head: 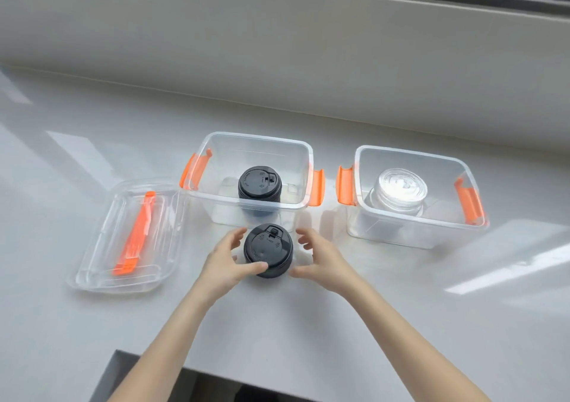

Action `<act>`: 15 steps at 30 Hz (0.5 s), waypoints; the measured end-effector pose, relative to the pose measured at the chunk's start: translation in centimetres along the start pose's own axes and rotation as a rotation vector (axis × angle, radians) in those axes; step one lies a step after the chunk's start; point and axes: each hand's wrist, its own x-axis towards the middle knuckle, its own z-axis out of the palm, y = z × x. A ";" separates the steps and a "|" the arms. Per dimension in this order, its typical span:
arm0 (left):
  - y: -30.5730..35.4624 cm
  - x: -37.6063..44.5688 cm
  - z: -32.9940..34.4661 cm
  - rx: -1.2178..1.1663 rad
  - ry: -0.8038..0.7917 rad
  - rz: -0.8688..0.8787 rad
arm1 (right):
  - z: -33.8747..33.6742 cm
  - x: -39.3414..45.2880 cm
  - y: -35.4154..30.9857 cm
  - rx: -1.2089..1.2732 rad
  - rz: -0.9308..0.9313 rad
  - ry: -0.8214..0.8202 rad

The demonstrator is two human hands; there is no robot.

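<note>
Left hand (228,259): cupped, thumb tip touching the near rim of the stack of black cup lids (268,248), fingers curved and spread, just short of its far side. Right hand (320,256): mirrored, fingers curved and parted, a sliver of gap before the stack; not closed on it.

Stack of black cup lids: on the white counter (401,309), just in front of the middle bin (256,137), between both hands. Round, matte moulded plastic, raised rim, sip-hole flap on top, several nested.

Step judged in hand: taking hold of the stack from both sides, probably for sorting into a bin. Next move: even closing on the sides with both hands, then a straight lift, high enough to clear the bin's front wall. Light nested pieces, likely to slide apart if squeezed askew.

Middle bin: clear rigid plastic, rounded rectangle, orange latches (192,170) at both ends; inside, a second black lid stack (260,182). Right of it, a twin bin (410,151) holding clear cup lids (401,190), glossy and ribbed. Left of it, a clear bin cover (92,278) lying flat, orange handle (135,235) along its middle.
</note>
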 end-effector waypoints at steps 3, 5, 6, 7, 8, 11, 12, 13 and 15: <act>-1.2 0.8 0.6 0.042 -0.059 0.019 | 1.4 0.6 -0.1 -0.036 -0.044 0.017; -1.4 1.1 0.9 0.074 -0.074 0.064 | 2.1 1.0 -0.4 -0.042 -0.081 0.052; -1.5 1.2 1.0 0.091 -0.069 0.096 | 2.5 1.2 -0.3 -0.058 -0.104 0.090; -1.4 1.4 1.1 0.114 -0.063 0.130 | 2.9 1.5 -0.3 -0.084 -0.123 0.123; -1.5 1.5 1.3 0.127 -0.054 0.171 | 3.1 1.7 -0.3 -0.114 -0.133 0.143; -1.4 1.6 1.3 0.156 -0.033 0.258 | 3.8 2.0 -0.4 -0.166 -0.135 0.171; -1.4 1.7 1.1 0.161 -0.029 0.279 | 3.9 1.9 -0.5 -0.162 -0.138 0.175; -1.5 1.7 1.0 0.166 -0.034 0.293 | 3.9 1.7 -0.8 -0.157 -0.143 0.181; -1.8 1.8 0.4 0.175 -0.049 0.287 | 3.7 1.3 -1.4 -0.123 -0.149 0.180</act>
